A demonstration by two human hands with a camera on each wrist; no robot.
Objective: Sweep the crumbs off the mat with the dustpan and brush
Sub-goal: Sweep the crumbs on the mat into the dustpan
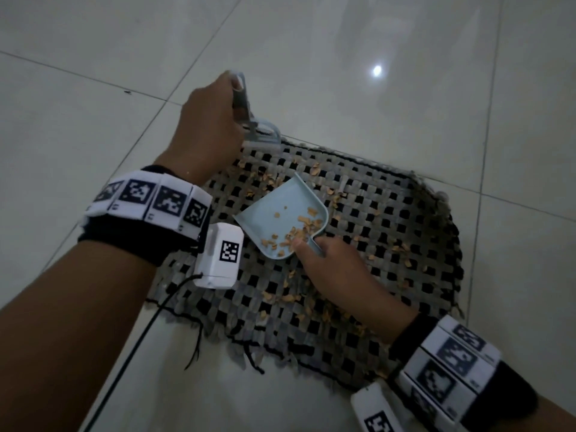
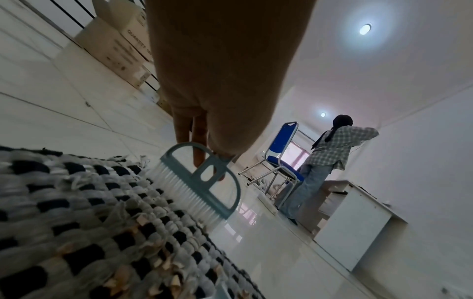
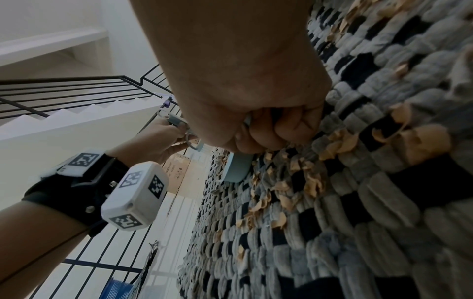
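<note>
Gripping the brush (image 1: pixel 249 120) in the left hand (image 1: pixel 208 126), bristles touching the far edge of the woven mat (image 1: pixel 389 244) on the tiled floor (image 1: pixel 93 104). Clutching the dustpan (image 1: pixel 286 219) handle in the right hand (image 1: pixel 336 272), pan resting mid-mat (some crumbs (image 1: pixel 299 232) already lying inside, many more scattered around it).

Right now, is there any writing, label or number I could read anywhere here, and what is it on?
"QUANTITY" on the cardboard box; the smaller print under it is too blurred to read.
The box print in the right wrist view is also too blurred.
The wristband tags carry black-and-white code squares only, no words.
Brush, dustpan, mat: no text.
</note>
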